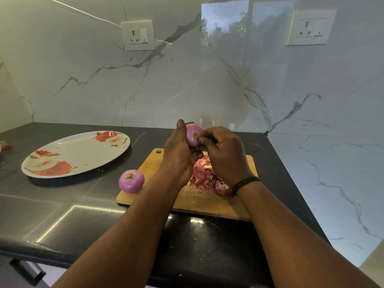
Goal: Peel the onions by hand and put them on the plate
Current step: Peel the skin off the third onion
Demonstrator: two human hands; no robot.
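My left hand (178,154) grips a purple onion (192,135) and holds it up over the wooden cutting board (209,201), root end facing me. My right hand (223,154) has its fingertips curled against the onion's root end, pinching at the skin there. A second purple onion (131,181) sits at the board's left edge, partly on the dark counter. A heap of reddish onion skins (204,174) lies on the board under my hands. The oval white plate with red flowers (83,150) stands to the left, with nothing on it.
The black counter (62,215) runs along a marble wall with two sockets (138,35). A marble side wall closes off the right. Some reddish scraps (5,144) lie at the far left edge. Skin crumbs dot the counter in front of the board.
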